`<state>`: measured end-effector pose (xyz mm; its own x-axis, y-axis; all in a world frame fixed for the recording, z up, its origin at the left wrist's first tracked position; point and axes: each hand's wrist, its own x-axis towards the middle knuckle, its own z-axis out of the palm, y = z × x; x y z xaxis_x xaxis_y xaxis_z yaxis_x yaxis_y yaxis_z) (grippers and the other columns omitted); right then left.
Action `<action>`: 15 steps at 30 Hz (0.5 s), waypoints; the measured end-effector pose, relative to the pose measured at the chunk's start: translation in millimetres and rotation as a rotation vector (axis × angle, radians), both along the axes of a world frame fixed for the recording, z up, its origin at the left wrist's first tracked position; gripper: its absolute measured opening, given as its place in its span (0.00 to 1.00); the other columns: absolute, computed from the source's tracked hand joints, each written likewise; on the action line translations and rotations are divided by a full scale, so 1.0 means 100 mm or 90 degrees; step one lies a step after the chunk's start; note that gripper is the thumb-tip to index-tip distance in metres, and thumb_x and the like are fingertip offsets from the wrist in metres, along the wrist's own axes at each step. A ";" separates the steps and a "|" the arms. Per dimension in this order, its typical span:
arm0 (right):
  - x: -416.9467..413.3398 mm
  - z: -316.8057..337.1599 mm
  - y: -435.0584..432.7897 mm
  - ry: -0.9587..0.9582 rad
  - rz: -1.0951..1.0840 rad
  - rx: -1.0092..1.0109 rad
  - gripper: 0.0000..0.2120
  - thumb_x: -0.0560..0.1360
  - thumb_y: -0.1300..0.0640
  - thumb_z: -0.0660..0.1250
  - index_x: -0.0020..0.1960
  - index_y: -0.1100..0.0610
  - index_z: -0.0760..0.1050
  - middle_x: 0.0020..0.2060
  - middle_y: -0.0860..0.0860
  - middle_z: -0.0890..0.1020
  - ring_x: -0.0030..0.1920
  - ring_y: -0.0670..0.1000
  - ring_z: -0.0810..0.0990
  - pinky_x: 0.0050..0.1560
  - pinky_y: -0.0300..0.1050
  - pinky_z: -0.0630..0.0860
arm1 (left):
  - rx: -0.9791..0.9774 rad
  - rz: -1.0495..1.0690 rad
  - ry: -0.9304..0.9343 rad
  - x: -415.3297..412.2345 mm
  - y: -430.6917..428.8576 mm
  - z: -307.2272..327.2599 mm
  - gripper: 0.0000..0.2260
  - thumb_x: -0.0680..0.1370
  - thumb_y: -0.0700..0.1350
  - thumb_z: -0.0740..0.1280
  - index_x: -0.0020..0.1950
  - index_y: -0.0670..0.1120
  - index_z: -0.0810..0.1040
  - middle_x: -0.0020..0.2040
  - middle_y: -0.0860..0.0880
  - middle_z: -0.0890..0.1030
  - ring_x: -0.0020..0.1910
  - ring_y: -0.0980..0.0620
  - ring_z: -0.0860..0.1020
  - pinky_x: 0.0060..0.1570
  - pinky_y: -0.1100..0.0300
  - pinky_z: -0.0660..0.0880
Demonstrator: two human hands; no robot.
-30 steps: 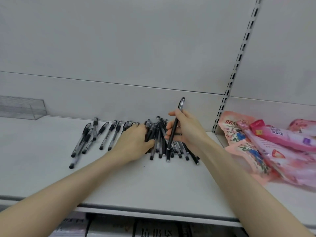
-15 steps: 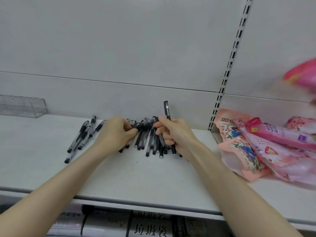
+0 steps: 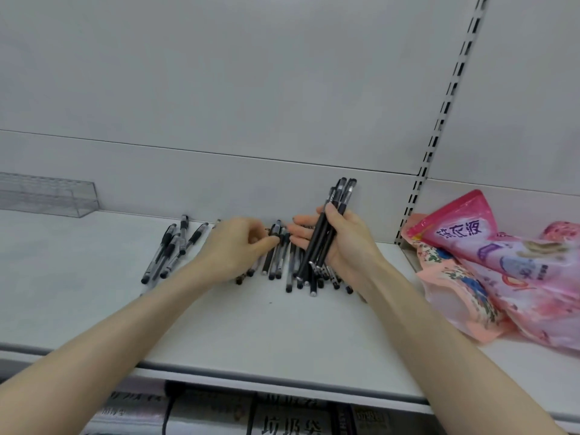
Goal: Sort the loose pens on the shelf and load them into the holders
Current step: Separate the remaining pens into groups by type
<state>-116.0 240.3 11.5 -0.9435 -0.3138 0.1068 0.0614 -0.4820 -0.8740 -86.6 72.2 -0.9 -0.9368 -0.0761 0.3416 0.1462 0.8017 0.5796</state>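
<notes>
R hand (image 3: 348, 246) clamps black pens (image 3: 332, 215), L hand (image 3: 235, 246) pinches a pen (image 3: 275, 229) from pile (image 3: 292, 268); risk: bundle fans w/ additions, pens slip, roll off shelf (image 3: 251, 334) near edge.

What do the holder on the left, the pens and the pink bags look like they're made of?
Holder: clear rigid plastic, possibly acrylic; the wall shows through it and its edges glint.
Pens: plastic barrels, some clear, some matte black; the darker grips look rubbery.
Bags: glossy printed plastic film, going by the soft creases and sheen.
</notes>
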 end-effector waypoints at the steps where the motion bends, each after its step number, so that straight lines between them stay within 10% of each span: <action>1: 0.01 0.00 0.00 0.003 -0.018 0.017 0.08 0.84 0.57 0.52 0.51 0.61 0.67 0.34 0.57 0.79 0.33 0.54 0.81 0.39 0.51 0.83 | -0.056 0.016 -0.019 -0.02 0.00 -0.02 0.15 0.74 0.56 0.68 0.36 0.45 0.76 0.28 0.53 0.77 0.31 0.54 0.74 0.32 0.62 0.68; 10: 0.02 -0.05 0.04 0.036 -0.028 0.183 0.06 0.80 0.58 0.62 0.52 0.60 0.68 0.26 0.47 0.64 0.23 0.43 0.59 0.22 0.34 0.55 | -0.118 0.016 -0.103 -0.10 0.05 -0.10 0.19 0.76 0.49 0.68 0.28 0.44 0.69 0.24 0.48 0.72 0.27 0.50 0.71 0.31 0.59 0.67; 15: 0.02 -0.06 0.03 0.050 -0.052 0.203 0.10 0.78 0.58 0.66 0.51 0.66 0.74 0.26 0.49 0.68 0.22 0.43 0.62 0.20 0.34 0.57 | 0.072 0.000 -0.005 -0.03 0.02 -0.06 0.15 0.77 0.50 0.66 0.35 0.42 0.74 0.26 0.50 0.74 0.25 0.55 0.70 0.27 0.65 0.66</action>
<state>-114.4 243.7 5.2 -0.9596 -0.2672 0.0883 -0.0392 -0.1838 -0.9822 -90.0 74.0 -6.9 -0.9393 -0.1141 0.3235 0.1412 0.7308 0.6679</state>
